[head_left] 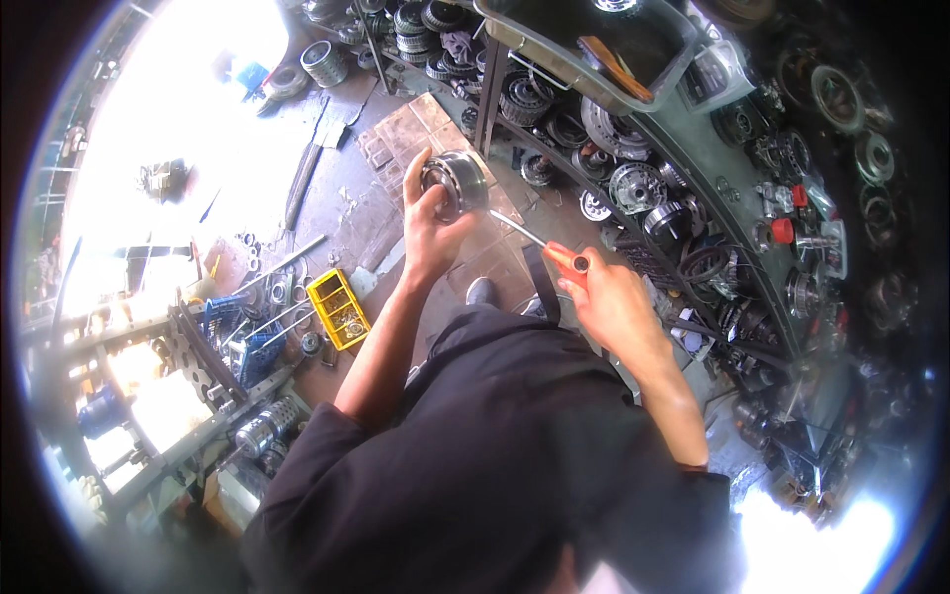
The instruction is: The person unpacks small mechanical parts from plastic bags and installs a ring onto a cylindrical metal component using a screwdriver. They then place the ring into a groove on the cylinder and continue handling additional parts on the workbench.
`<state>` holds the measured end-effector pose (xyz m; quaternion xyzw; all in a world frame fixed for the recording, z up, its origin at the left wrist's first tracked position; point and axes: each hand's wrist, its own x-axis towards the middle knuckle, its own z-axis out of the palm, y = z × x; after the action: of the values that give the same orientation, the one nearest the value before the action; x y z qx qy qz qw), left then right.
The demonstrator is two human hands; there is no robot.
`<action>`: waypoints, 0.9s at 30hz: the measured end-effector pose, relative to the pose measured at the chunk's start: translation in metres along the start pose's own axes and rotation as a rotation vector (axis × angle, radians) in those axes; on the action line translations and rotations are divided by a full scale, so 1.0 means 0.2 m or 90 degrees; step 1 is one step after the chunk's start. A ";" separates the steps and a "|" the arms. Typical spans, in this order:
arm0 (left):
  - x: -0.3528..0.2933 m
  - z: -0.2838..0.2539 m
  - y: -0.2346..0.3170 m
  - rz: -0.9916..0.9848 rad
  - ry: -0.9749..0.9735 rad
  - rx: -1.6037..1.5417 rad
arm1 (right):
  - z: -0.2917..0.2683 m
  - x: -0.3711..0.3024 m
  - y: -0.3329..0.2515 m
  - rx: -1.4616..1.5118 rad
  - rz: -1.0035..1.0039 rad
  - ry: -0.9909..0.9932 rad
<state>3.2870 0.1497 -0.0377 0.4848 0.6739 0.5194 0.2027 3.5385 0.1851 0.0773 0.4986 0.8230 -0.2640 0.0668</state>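
A yellow box (337, 309) of small parts is sitting on the floor at left. The left hand (427, 226) is gripping a round metal drum (456, 181), fingers curled around its rim, held up (above the floor). The right hand (606, 297) is closing around a red-handled screwdriver (539, 243), its tip touching the drum.

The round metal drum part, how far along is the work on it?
Done: the round metal drum is lifted off the floor in the left hand. In hand: the right hand holds an orange-handled screwdriver, tip at its rim. Left: nothing looks removed yet.
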 end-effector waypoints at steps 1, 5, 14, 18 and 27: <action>-0.01 0.01 0.00 0.001 0.011 -0.024 | -0.01 -0.01 0.02 -0.003 -0.015 0.002; -0.04 0.04 0.02 -0.017 0.007 -0.049 | -0.02 -0.04 0.12 -0.009 -0.017 -0.003; -0.07 0.15 0.15 0.054 -0.015 0.025 | -0.07 -0.13 0.24 0.056 -0.010 0.035; -0.09 0.24 0.17 -0.100 -0.001 -0.235 | -0.08 -0.17 0.28 0.089 -0.011 -0.006; -0.10 0.31 0.10 -0.298 0.014 -0.711 | -0.04 -0.23 0.39 0.183 -0.008 -0.036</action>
<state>3.3535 0.1637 -0.0486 0.1384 0.3902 0.7412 0.5284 3.6300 0.1820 0.0726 0.4900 0.7777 -0.3935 0.0166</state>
